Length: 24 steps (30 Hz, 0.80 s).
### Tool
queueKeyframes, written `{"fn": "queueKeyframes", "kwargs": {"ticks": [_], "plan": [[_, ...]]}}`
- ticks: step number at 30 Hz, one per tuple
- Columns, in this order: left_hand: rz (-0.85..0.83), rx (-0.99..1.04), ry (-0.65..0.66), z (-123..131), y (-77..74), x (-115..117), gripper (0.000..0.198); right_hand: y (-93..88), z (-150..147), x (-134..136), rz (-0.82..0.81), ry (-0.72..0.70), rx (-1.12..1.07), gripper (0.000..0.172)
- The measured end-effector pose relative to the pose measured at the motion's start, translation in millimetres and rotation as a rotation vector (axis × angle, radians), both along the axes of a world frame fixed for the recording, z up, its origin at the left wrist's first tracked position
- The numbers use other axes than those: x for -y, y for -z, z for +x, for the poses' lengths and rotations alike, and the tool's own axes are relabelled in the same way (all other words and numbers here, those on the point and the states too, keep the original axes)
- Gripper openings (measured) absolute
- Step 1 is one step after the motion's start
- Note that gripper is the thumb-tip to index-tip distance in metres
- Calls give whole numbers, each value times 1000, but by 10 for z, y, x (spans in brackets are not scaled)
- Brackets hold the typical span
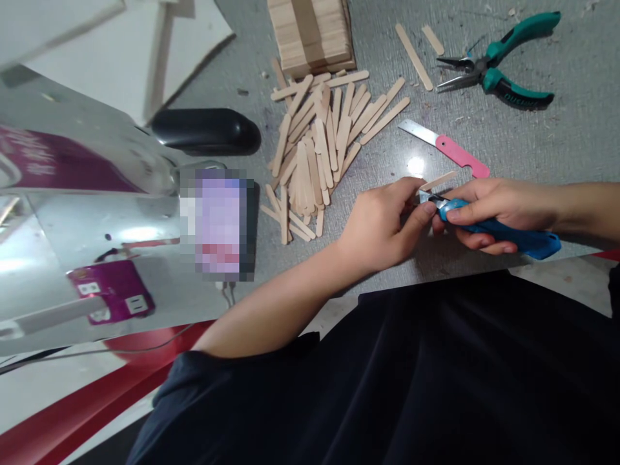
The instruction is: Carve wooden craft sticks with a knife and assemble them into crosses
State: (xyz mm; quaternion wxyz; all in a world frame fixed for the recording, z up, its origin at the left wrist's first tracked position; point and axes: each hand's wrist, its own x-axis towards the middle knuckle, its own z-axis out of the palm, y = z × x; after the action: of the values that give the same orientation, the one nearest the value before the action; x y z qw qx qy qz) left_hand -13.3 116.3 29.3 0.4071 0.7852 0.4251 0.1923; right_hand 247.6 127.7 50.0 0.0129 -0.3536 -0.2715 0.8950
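My right hand (489,206) is wrapped round a blue utility knife (508,234), its thumb along the handle and its blade pointing left. Close against the blade, my left hand (387,216) is closed in a pinch on a thin wooden craft stick (440,181), whose free end sticks out to the upper right. The fingertips hide the stick's other end. Just beyond the hands lies a pink folding cutter (460,154) with its blade out. A loose pile of craft sticks (314,142) is spread to the left of my left hand.
Behind the pile sits a banded stack of sticks (314,32). Green-handled pliers (504,61) lie at the far right, near two loose sticks (414,57). To the left are a black rounded case (208,131), a blurred-out phone (220,226) and a purple power socket (113,290).
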Motion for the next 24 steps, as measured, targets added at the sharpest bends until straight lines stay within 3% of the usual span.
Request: {"fn": "queueKeyframes", "kwargs": {"ticks": [8,14,20,24], "plan": [[51,-58,17,-25,38,8,33,143,37,21,-33,1,-12,22],[82,-109,41,-67,65,13,46,82,20,11,-51,20,-5,13],[146,-220,31,-95,100,28,66,85,7,-16,-65,8,10,16],[171,-271,5,-101,131,48,63,-46,-20,-30,-87,6,42,20]]}}
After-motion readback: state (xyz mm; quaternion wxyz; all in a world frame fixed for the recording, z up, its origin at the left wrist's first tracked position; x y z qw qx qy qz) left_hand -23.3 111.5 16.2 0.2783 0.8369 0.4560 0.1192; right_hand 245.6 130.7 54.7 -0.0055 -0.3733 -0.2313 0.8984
